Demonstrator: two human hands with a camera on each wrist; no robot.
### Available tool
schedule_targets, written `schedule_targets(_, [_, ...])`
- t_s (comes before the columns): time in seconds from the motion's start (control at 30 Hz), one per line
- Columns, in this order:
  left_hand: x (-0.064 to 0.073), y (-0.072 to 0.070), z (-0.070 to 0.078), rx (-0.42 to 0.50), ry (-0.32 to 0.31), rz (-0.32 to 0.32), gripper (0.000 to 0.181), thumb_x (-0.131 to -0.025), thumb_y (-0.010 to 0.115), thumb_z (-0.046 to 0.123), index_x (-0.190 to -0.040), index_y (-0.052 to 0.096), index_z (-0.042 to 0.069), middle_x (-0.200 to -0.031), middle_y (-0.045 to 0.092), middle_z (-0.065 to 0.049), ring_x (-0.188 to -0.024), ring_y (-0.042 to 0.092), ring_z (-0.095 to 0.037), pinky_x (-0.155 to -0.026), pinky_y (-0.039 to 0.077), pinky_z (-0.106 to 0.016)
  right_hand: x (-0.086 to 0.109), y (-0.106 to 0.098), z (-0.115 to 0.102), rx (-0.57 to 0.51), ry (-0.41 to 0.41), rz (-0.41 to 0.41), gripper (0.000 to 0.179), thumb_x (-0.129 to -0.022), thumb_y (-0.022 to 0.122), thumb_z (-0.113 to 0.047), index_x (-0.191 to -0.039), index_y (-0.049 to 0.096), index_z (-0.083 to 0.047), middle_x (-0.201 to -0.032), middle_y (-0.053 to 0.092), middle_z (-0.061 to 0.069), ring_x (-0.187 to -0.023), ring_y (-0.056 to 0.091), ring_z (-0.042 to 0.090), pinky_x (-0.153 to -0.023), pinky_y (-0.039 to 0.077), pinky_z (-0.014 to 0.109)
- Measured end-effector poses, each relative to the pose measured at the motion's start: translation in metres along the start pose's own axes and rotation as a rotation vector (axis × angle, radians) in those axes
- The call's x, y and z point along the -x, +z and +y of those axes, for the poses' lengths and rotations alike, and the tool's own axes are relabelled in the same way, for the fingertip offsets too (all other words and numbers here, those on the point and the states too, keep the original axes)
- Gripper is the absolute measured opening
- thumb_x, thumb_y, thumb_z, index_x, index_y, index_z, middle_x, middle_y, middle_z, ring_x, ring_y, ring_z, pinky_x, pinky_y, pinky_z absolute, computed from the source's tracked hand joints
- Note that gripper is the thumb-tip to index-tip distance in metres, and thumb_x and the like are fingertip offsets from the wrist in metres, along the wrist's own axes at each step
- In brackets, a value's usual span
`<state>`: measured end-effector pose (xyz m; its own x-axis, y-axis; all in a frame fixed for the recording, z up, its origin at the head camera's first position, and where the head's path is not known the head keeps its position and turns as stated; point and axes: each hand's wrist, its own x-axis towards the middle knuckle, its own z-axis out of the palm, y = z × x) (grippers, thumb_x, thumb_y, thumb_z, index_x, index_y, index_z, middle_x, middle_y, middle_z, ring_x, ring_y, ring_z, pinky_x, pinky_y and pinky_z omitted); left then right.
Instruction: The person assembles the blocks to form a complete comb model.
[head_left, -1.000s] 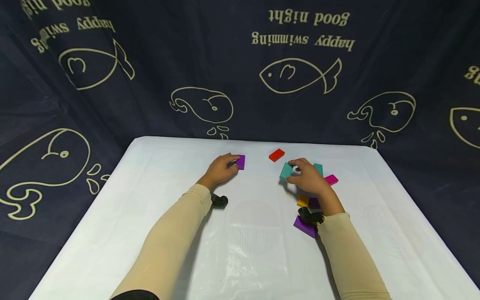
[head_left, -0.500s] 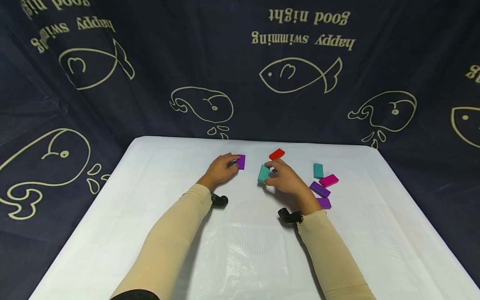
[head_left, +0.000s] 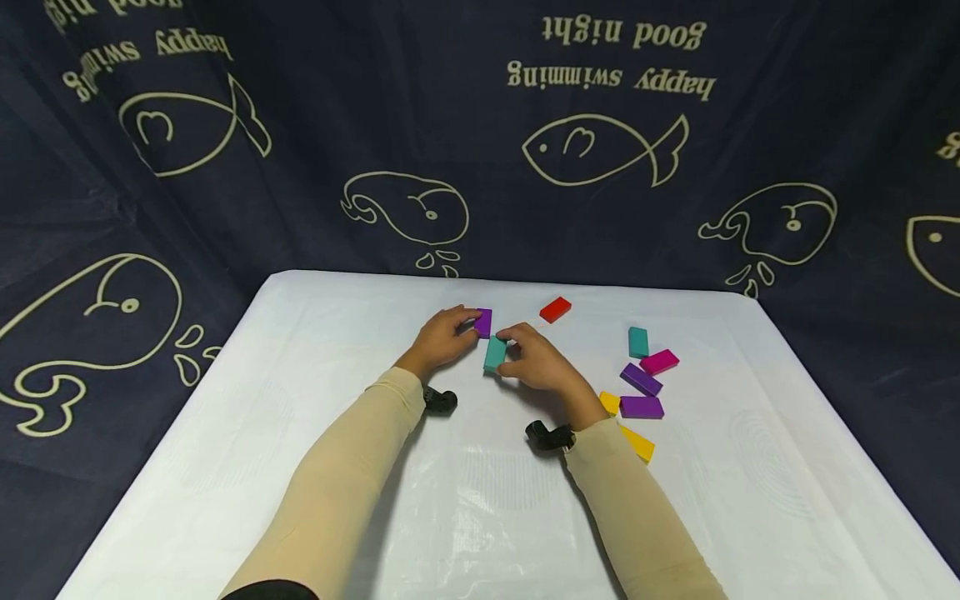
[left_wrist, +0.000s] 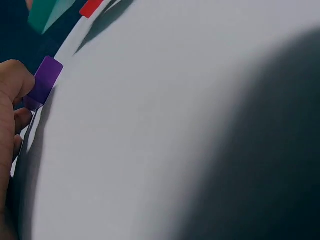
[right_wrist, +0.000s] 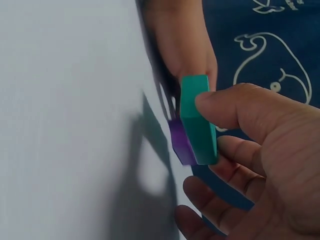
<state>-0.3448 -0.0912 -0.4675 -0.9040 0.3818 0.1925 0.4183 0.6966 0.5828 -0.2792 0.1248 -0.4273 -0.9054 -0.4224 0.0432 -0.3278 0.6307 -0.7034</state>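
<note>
Near the far side of the white table, my left hand (head_left: 441,335) holds a purple block (head_left: 484,323) by its left side, thumb and fingertips against it. The left wrist view shows this purple block (left_wrist: 46,82) with the thumb over its edge. My right hand (head_left: 536,360) pinches a teal block (head_left: 495,355) between thumb and fingers, just in front of the purple one. In the right wrist view the teal block (right_wrist: 197,120) is tilted above the tabletop, its shadow apart from it, and it overlaps part of the purple block (right_wrist: 181,142).
A red block (head_left: 555,310) lies behind my right hand. To the right are another teal block (head_left: 638,342), a pink block (head_left: 659,362), two purple blocks (head_left: 642,407) and yellow blocks (head_left: 637,443), partly behind the right forearm. A dark printed curtain (head_left: 480,133) hangs behind the table.
My right hand has carried the teal block leftward, from beside the loose blocks to close by the purple block. The left hand has stayed in place on its purple block.
</note>
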Motion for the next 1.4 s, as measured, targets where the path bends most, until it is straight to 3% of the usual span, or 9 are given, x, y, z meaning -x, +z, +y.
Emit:
schedule_targets(0.2, [0.000, -0.001, 0.002, -0.004, 0.013, 0.006, 0.045, -0.095, 0.060, 0.025, -0.137, 0.060, 0.010, -0.142, 0.055, -0.014, -0.140, 0.041, -0.030, -0.118, 0.024, -0.045, -0.007, 0.015, -0.003, -0.004, -0.021, -0.007, 0.056, -0.082, 0.076, -0.012, -0.134, 0.057, 0.000, -0.128, 0.055, 0.013, -0.112, 0.055, 0.026, -0.102, 0.046, 0.040])
schedule_targets(0.4, [0.000, 0.000, 0.001, -0.014, 0.024, 0.008, 0.045, -0.094, 0.060, 0.024, -0.137, 0.060, 0.010, -0.141, 0.056, -0.014, -0.139, 0.042, -0.030, -0.118, 0.025, -0.046, -0.009, 0.022, -0.004, -0.014, 0.028, -0.014, 0.056, -0.081, 0.076, -0.008, -0.134, 0.057, 0.000, -0.129, 0.055, 0.013, -0.116, 0.052, 0.026, -0.107, 0.041, 0.040])
schedule_targets(0.83, [0.000, 0.000, -0.002, 0.002, 0.006, 0.022, 0.045, -0.093, 0.060, 0.025, -0.136, 0.062, 0.010, -0.141, 0.056, -0.013, -0.139, 0.042, -0.030, -0.117, 0.026, -0.045, -0.006, 0.022, -0.003, -0.004, 0.095, -0.030, 0.057, -0.082, 0.078, -0.016, -0.136, 0.059, -0.007, -0.135, 0.053, 0.015, -0.126, 0.050, 0.027, -0.112, 0.035, 0.042])
schedule_targets(1.1, [0.001, 0.003, -0.003, 0.008, 0.000, 0.019, 0.045, -0.094, 0.059, 0.027, -0.137, 0.061, 0.013, -0.143, 0.054, -0.015, -0.139, 0.042, -0.030, -0.117, 0.027, -0.045, -0.006, 0.025, -0.003, -0.041, 0.087, -0.021, 0.057, -0.082, 0.077, -0.012, -0.136, 0.058, -0.005, -0.138, 0.053, 0.016, -0.131, 0.048, 0.029, -0.113, 0.034, 0.044])
schedule_targets(1.4, [0.002, 0.001, -0.002, 0.001, 0.008, 0.022, 0.044, -0.095, 0.059, 0.026, -0.137, 0.061, 0.012, -0.142, 0.054, -0.015, -0.139, 0.042, -0.030, -0.117, 0.027, -0.044, -0.009, 0.029, -0.007, 0.003, 0.114, 0.002, 0.057, -0.084, 0.076, -0.015, -0.137, 0.058, -0.008, -0.132, 0.057, 0.016, -0.125, 0.051, 0.030, -0.109, 0.038, 0.045])
